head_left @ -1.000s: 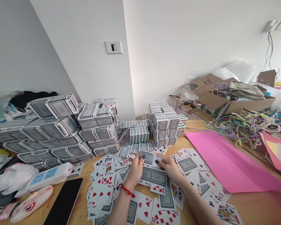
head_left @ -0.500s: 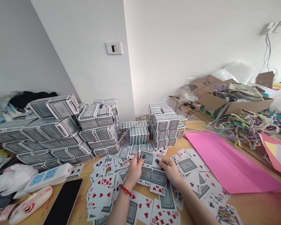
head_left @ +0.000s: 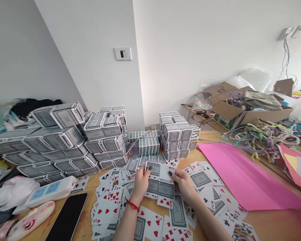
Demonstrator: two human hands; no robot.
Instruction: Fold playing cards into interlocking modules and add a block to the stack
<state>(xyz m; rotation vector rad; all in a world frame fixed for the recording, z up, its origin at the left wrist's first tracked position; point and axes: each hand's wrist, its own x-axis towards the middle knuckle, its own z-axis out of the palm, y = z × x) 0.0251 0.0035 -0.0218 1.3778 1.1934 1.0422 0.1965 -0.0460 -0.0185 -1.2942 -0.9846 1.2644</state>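
Observation:
My left hand (head_left: 141, 184), with a red cord bracelet on the wrist, pinches the left end of a grey-backed playing card (head_left: 154, 168). My right hand (head_left: 183, 184) is closed on a mostly white playing card (head_left: 166, 172) that meets it on the right. Just below, more grey-backed cards (head_left: 157, 187) lie side by side between my hands, apparently joined to the held ones; how they join is hidden. An eight of hearts (head_left: 165, 202) sticks out underneath. Loose cards, such as a three of hearts (head_left: 106, 211) and a five of hearts (head_left: 152, 221), are spread around.
Stacked card-covered blocks (head_left: 65, 115) rise at the left, with another stack (head_left: 177, 132) behind my hands. A black phone (head_left: 67, 217) and a white power strip (head_left: 51, 190) lie left. Pink paper (head_left: 243, 177), colourful yarn (head_left: 263, 137) and an open cardboard box (head_left: 263, 115) occupy the right.
Both hands and the held cards have shifted slightly left. The right-hand card, which showed a red 2, now shows mostly plain white.

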